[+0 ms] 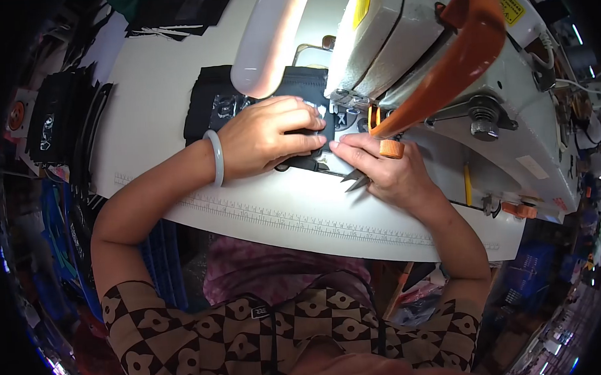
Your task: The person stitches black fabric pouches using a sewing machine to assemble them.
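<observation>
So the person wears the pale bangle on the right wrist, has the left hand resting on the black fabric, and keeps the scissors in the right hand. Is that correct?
Not quite: the head view shows the pale bangle on the left wrist, not the right. The left hand does rest on the black fabric, and the scissors are in the right hand.

Brightest light comes from the lamp (267, 48) just beyond the left hand's fingers (284, 124), its lower tip softly washed out. Glare spreads beside it, across the pale machine (375, 43) beyond the right hand's fingertips (345, 145). Below the fingers of both hands, the white tabletop (281, 215) dims toward its near edge. Farther out from the fingers, the surroundings sink into murk, bend strongly and blur, inside black corners.
</observation>
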Tool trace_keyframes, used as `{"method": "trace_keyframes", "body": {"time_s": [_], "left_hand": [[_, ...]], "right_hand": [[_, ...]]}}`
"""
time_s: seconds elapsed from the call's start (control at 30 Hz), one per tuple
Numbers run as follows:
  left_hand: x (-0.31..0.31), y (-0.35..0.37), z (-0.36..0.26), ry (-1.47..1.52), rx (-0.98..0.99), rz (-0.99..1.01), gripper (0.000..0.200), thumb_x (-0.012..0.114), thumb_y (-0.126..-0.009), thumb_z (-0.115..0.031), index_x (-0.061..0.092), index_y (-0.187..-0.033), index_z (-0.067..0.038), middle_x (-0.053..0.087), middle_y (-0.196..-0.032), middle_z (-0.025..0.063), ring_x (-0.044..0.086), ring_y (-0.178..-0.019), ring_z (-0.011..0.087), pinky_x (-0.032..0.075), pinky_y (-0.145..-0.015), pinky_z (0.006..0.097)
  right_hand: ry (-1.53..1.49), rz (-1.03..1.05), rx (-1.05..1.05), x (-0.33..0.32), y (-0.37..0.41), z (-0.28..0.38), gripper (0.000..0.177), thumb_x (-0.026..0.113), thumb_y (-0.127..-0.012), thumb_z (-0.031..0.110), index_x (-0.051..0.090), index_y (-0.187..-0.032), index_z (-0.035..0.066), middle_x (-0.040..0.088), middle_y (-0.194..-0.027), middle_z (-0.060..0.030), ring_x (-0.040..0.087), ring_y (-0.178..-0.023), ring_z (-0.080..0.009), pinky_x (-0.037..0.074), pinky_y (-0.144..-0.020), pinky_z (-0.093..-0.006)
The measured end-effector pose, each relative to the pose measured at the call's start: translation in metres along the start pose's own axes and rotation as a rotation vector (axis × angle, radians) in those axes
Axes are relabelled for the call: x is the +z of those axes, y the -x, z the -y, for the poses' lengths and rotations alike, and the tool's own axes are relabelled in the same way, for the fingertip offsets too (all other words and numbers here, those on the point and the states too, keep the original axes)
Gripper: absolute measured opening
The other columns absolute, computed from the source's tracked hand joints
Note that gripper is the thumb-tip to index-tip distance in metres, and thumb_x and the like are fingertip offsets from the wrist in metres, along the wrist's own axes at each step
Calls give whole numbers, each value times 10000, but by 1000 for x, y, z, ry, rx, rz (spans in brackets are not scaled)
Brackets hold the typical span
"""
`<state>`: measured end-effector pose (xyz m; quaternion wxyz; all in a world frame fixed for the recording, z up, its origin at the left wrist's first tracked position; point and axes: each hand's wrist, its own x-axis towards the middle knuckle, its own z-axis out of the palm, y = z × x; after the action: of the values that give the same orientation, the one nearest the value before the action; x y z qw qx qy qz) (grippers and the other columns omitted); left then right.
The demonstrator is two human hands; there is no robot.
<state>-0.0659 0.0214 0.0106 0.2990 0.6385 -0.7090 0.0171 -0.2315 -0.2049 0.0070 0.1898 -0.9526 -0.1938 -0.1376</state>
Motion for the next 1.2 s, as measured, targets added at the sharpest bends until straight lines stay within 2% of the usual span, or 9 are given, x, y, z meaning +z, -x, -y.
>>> {"method": "trace_keyframes", "body": {"time_s": [0.17,0.27,0.4,0.53,0.67,0.97,1.07,1.2], "left_hand": [[-2,-2,16,-16,-66,52,282,756,-843,-115,745,-1123,-85,681,-1150,93,636,-1168,304,534,-1000,433],[-6,-9,30,-6,-3,53,258,748,-863,-120,758,-1120,-99,676,-1162,90,624,-1172,300,532,-988,411],[-8,-14,37,-61,-58,80,227,740,-880,-121,769,-1103,-92,674,-1162,90,620,-1154,295,528,-976,399],[-10,-16,37,-82,-88,96,222,738,-883,-122,775,-1099,-89,686,-1169,84,620,-1143,283,526,-968,397],[-8,-16,40,-118,-14,57,235,734,-889,-137,775,-1116,-94,706,-1161,76,626,-1136,269,527,-970,400],[-4,-16,44,-188,1,40,237,702,-925,-159,770,-1143,-97,727,-1154,63,639,-1097,265,534,-959,405],[-7,-17,34,-140,-54,62,223,698,-934,-160,761,-1121,-55,713,-1112,76,638,-1062,280,534,-929,428],[-10,-8,12,-100,-108,119,248,701,-939,-181,732,-1136,-34,679,-1076,94,629,-1048,295,516,-931,444]], "right_hand": [[68,28,90,5,0,-2,490,690,-743,-72,731,-1197,110,718,-1077,-52,720,-924,-276,593,-758,-377],[127,133,255,12,6,-9,500,675,-793,-57,711,-1257,126,724,-1096,-83,712,-946,-300,583,-819,-405],[116,24,267,15,6,-9,453,679,-864,3,701,-1294,144,727,-1114,-122,703,-964,-315,566,-867,-430],[115,97,309,12,5,-8,407,667,-924,58,693,-1317,159,727,-1131,-149,695,-984,-324,561,-875,-429],[155,67,288,17,8,-12,385,674,-926,76,700,-1301,158,727,-1106,-144,695,-979,-326,561,-876,-429],[165,49,301,19,8,-14,363,675,-934,87,703,-1289,155,724,-1058,-139,698,-956,-329,562,-863,-421],[76,88,327,9,2,-7,371,665,-931,59,704,-1287,155,721,-1088,-139,690,-1010,-332,559,-880,-412],[-1,30,311,19,12,-17,392,653,-926,26,705,-1289,165,713,-1123,-130,694,-1022,-338,563,-890,-415]]}}
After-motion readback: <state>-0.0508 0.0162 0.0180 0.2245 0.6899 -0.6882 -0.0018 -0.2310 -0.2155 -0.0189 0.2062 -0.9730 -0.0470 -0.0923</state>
